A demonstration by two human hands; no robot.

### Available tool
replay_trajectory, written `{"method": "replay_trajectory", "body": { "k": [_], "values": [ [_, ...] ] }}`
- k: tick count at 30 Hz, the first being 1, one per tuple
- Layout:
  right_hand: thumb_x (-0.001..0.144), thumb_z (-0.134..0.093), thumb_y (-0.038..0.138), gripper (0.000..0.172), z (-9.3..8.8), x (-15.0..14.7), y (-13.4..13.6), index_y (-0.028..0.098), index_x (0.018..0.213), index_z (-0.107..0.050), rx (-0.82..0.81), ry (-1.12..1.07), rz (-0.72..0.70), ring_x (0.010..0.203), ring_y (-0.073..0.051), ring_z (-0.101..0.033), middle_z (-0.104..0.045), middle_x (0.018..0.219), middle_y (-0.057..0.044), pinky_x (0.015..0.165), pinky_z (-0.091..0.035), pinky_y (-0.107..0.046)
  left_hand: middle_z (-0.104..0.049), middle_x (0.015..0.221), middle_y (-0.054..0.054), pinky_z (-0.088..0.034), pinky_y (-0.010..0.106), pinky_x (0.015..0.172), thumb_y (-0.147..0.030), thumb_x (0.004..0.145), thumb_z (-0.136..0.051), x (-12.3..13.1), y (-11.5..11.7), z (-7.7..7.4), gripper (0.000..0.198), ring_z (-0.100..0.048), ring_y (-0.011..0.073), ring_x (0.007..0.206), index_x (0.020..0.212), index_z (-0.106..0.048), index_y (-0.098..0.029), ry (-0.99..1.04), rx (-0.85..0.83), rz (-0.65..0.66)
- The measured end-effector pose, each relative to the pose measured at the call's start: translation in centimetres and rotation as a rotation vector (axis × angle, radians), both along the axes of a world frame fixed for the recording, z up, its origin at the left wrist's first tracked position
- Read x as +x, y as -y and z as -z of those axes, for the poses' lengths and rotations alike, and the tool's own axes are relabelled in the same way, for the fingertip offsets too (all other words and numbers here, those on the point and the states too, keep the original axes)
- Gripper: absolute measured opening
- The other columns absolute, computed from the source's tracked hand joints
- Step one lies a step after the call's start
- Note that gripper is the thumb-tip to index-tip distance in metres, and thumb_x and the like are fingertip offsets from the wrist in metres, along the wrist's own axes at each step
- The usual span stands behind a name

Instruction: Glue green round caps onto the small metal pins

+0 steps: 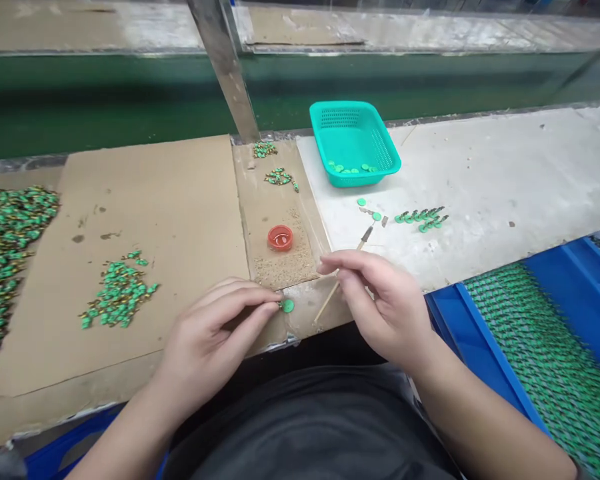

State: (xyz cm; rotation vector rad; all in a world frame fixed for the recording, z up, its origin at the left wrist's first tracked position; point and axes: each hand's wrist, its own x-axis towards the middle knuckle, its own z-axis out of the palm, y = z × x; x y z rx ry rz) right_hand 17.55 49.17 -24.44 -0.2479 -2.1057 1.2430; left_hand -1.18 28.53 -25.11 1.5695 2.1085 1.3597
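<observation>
My left hand (223, 330) is closed in a pinch at its fingertips. It holds a small piece with a round green disc (288, 306) showing beyond the fingers; the rest is hidden. My right hand (385, 303) has bent fingers, with nothing visible in its grasp. Beneath it runs a thin wooden stick (326, 304) with a dark tip, which seems to lie on the table. Just beyond the tip is a loose green disc (377, 217), with another green disc (361, 201) behind it. Ahead of my left hand stands a small red cup (280, 238) with liquid in it.
A turquoise basket (354, 175) holds several green discs. To its front right lie assembled green pieces (420, 216) in rows. Green-and-gold parts (117, 293) are piled on cardboard (180, 200), with a larger heap (5, 247) at far left. A blue tray (500, 353) of green pieces sits lower right.
</observation>
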Motion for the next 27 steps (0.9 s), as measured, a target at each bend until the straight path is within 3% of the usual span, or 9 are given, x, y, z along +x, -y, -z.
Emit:
{"method": "replay_trajectory", "body": {
  "k": [3,7,11,15,20,27],
  "values": [
    [0.115,-0.067,0.009,0.023,0.9,-0.6,0.1,0.031,0.122,-0.067,0.007,-0.144,0.045,0.101,-0.019,-0.087,-0.078,0.108,0.000,0.089,-0.074,-0.037,-0.089,0.111,-0.005,-0.067,0.029,0.091,-0.025,0.115,-0.077,0.2,0.0,0.6,0.014,-0.084,0.0148,0.099,0.115,-0.087,-0.034,-0.011,-0.022,-0.003],
    [0.113,-0.073,0.011,0.029,1.6,-0.7,0.1,0.033,0.126,-0.059,0.042,-0.188,0.077,0.101,-0.021,-0.089,-0.076,0.106,0.001,0.089,-0.076,-0.039,-0.089,0.113,-0.006,-0.067,0.034,0.093,-0.026,0.115,-0.077,0.7,0.2,0.6,0.014,-0.084,0.0162,0.101,0.117,-0.087,-0.036,-0.036,-0.056,-0.008],
    [0.118,-0.067,0.015,0.026,1.2,-0.4,-0.3,0.030,0.138,-0.064,0.191,-0.048,0.051,0.104,-0.022,-0.089,-0.085,0.119,-0.005,0.097,-0.076,-0.043,-0.089,0.113,-0.007,-0.069,0.041,0.094,-0.029,0.117,-0.073,0.9,0.0,0.4,0.016,-0.085,0.0193,0.103,0.116,-0.086,-0.040,-0.043,-0.093,-0.052],
    [0.120,-0.066,0.017,0.011,1.2,-0.2,-0.5,0.026,0.120,-0.073,0.258,0.059,0.073,0.102,-0.023,-0.088,-0.088,0.114,-0.006,0.092,-0.073,-0.040,-0.089,0.112,-0.007,-0.070,0.042,0.093,-0.030,0.116,-0.074,1.0,-0.2,0.5,0.016,-0.085,0.0198,0.100,0.117,-0.085,-0.042,-0.066,-0.101,-0.055],
    [0.120,-0.067,0.015,0.012,1.3,0.0,-0.4,0.025,0.119,-0.074,0.239,0.029,0.087,0.106,-0.022,-0.089,-0.090,0.117,-0.005,0.095,-0.072,-0.037,-0.089,0.114,-0.008,-0.070,0.043,0.094,-0.030,0.117,-0.074,1.0,-0.1,0.5,0.017,-0.084,0.0192,0.102,0.119,-0.084,-0.043,-0.082,-0.104,-0.060],
    [0.121,-0.065,0.021,0.013,0.8,0.6,-0.9,0.022,0.113,-0.075,0.343,0.151,0.069,0.095,-0.025,-0.086,-0.089,0.106,-0.008,0.085,-0.065,-0.038,-0.089,0.113,-0.005,-0.069,0.045,0.094,-0.026,0.116,-0.075,1.2,-0.1,0.5,0.017,-0.084,0.0204,0.102,0.119,-0.083,-0.042,-0.125,-0.085,-0.044]
  ]
}}
